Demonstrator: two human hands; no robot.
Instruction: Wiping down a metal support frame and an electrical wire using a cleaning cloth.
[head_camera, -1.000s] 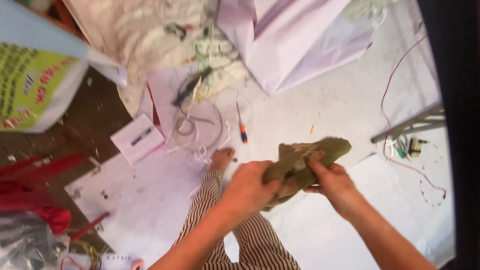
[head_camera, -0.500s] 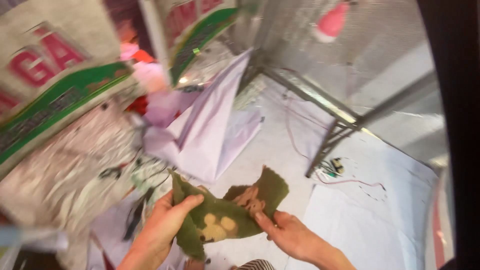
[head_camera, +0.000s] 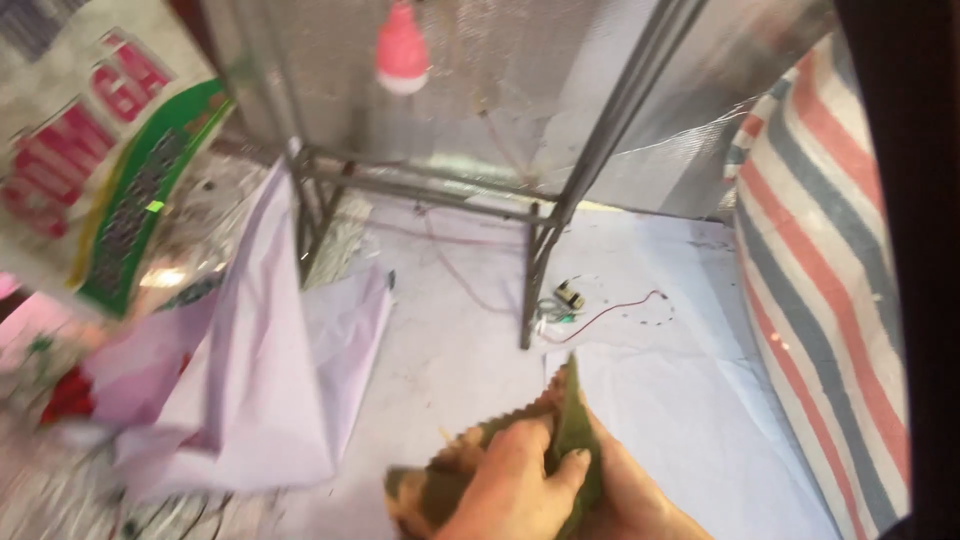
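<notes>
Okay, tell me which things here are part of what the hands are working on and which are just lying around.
In hand:
- green cloth piece, gripped and bunched by both hands
- left hand, on top of it
- right hand, beneath, mostly hidden

Lying about:
- lilac paper sheet
- metal frame
- pink bulb
- red wire with small part
- printed sack
- striped tarpaulin

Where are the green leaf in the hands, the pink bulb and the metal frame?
green leaf (head_camera: 575, 425), head view, on its upright pointed tip above the hands.
pink bulb (head_camera: 402, 48), head view, on the middle of its pink body.
metal frame (head_camera: 530, 290), head view, on its short upright leg.
</notes>
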